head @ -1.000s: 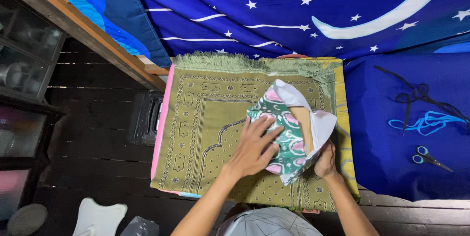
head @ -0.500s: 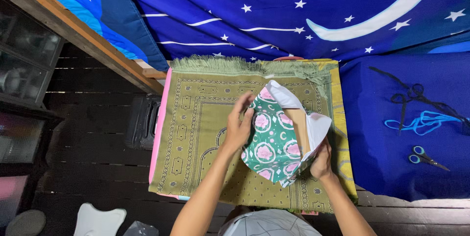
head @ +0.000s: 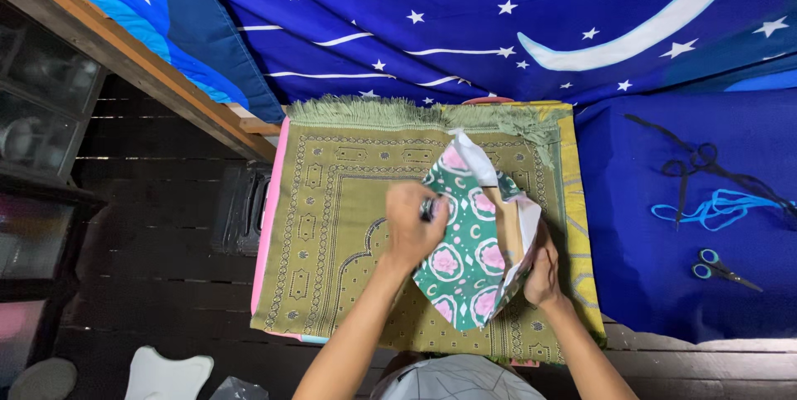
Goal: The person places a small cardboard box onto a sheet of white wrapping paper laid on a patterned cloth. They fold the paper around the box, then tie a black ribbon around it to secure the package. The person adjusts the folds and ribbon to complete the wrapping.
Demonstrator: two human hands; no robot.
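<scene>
Both forearms entered from the lower edge of the view and converged over the middle of the olive prayer mat (head: 332,226). The left hand (head: 413,226) was clenched into a loose fist, knuckles up, pinching the left edge of the green patterned cloth (head: 461,263); a small dark item showed between its fingers, too small to identify. The right hand (head: 544,271) was closed on the right side of the same cloth, fingers wrapped behind it, thumb towards the front.

The cloth was held slightly raised above the mat between the two hands, standing in a tall, narrow, pointed shape. Its outer face was green with pink round motifs and white marks. A white lining (head: 465,155) showed at the upper tip and along the right edge, and a tan strip (head: 510,230), apparently stiff card, sat inside the open fold.

The mat lay on a low bench, with a green fringe (head: 415,109) along its far edge and a pink border (head: 267,226) on its left. To the right, on a dark blue sheet (head: 664,242), lay blue-handled scissors (head: 722,267), a blue ribbon (head: 714,205) and a black cord (head: 693,159), all well apart from the hands. A blue star-and-moon fabric (head: 498,18) hung behind
</scene>
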